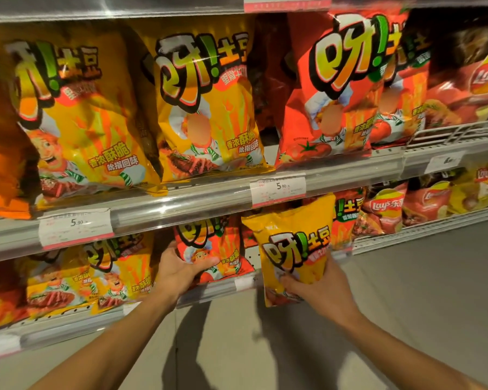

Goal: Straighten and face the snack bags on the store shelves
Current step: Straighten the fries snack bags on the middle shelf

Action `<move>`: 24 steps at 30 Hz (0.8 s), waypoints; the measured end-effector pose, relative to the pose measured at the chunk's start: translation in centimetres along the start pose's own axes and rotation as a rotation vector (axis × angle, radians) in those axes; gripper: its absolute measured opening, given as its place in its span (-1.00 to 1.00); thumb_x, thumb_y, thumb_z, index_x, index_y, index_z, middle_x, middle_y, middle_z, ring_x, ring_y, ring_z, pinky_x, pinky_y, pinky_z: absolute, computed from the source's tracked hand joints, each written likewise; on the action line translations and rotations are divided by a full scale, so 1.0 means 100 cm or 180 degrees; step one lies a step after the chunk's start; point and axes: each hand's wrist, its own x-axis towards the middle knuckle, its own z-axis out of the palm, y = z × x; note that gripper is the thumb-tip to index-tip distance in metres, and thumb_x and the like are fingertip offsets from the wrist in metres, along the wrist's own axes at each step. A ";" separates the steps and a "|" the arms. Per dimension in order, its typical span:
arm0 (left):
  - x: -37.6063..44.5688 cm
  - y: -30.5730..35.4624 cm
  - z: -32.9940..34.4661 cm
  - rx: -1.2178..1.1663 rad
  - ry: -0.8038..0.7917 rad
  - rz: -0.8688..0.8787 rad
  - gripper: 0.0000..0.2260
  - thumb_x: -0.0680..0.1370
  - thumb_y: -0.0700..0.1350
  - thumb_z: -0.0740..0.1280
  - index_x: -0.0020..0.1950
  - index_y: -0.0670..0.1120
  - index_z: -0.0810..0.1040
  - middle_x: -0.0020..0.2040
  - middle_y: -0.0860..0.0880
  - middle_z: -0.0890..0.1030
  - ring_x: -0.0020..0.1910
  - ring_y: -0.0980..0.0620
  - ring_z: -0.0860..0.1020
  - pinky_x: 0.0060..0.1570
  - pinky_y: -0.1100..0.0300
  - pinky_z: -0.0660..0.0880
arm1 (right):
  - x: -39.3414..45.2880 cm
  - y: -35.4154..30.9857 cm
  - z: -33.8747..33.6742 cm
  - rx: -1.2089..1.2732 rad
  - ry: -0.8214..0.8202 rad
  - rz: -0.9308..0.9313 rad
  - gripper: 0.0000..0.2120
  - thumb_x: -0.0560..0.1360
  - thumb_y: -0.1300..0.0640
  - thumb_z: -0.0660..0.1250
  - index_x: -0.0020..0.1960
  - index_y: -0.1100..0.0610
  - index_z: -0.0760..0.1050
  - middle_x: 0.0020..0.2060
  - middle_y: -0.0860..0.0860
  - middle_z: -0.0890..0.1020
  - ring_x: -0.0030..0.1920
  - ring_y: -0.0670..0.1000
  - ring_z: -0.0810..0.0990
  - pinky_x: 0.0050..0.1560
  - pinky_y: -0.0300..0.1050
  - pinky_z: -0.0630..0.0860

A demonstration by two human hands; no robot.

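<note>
My right hand (319,285) grips the lower part of a small yellow snack bag (290,243), held upright in front of the lower shelf's edge. My left hand (181,270) holds a small red snack bag (212,249) that stands on the lower shelf (76,325), thumb across its front. Left of it stand small yellow bags (119,271). On the upper shelf (181,205) large yellow bags (209,108) and a large red bag (327,88) face forward.
Red Lay's bags (383,212) fill the shelves to the right, behind a white wire rail (457,130). Price labels (278,190) hang on the clear shelf strips. Grey floor (406,305) lies below and to the right.
</note>
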 end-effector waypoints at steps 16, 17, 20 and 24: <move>0.003 0.012 0.128 -0.0036 -0.0354 0.0419 -0.32 0.25 -0.24 0.67 0.28 -0.09 0.45 0.13 -0.09 0.66 0.09 -0.07 0.65 0.00 -0.16 0.64 | -0.049 0.023 -0.050 0.0142 0.0196 0.0810 -0.29 0.21 0.04 0.73 0.27 -0.12 0.49 0.06 -0.18 0.72 0.01 -0.19 0.70 -0.08 -0.30 0.60; 0.005 0.010 0.131 -0.0019 -0.0389 0.0439 -0.37 0.27 -0.23 0.66 0.27 -0.09 0.49 0.13 -0.10 0.66 0.10 -0.09 0.64 0.03 -0.18 0.62 | -0.052 0.023 -0.049 0.0135 0.0161 0.0842 -0.29 0.21 0.04 0.73 0.26 -0.13 0.49 0.04 -0.20 0.72 -0.02 -0.22 0.70 -0.13 -0.35 0.59; 0.015 0.003 0.134 0.0208 -0.0293 0.0490 -0.52 0.34 -0.15 0.62 0.23 -0.06 0.59 0.18 -0.10 0.61 0.22 -0.09 0.56 0.14 -0.11 0.58 | -0.059 0.019 -0.044 0.0058 0.0017 0.0850 -0.30 0.20 0.05 0.73 0.25 -0.14 0.49 -0.03 -0.32 0.71 -0.06 -0.29 0.68 -0.22 -0.46 0.54; 0.026 0.001 0.134 0.0030 -0.0374 0.0207 -0.77 0.52 -0.16 0.43 0.16 -0.17 0.61 0.15 -0.24 0.61 0.18 -0.30 0.56 0.11 -0.25 0.57 | -0.063 0.007 -0.031 -0.0109 -0.0320 0.0858 -0.23 0.15 -0.10 0.72 0.28 -0.15 0.47 0.06 -0.24 0.71 0.05 -0.20 0.69 0.12 -0.13 0.64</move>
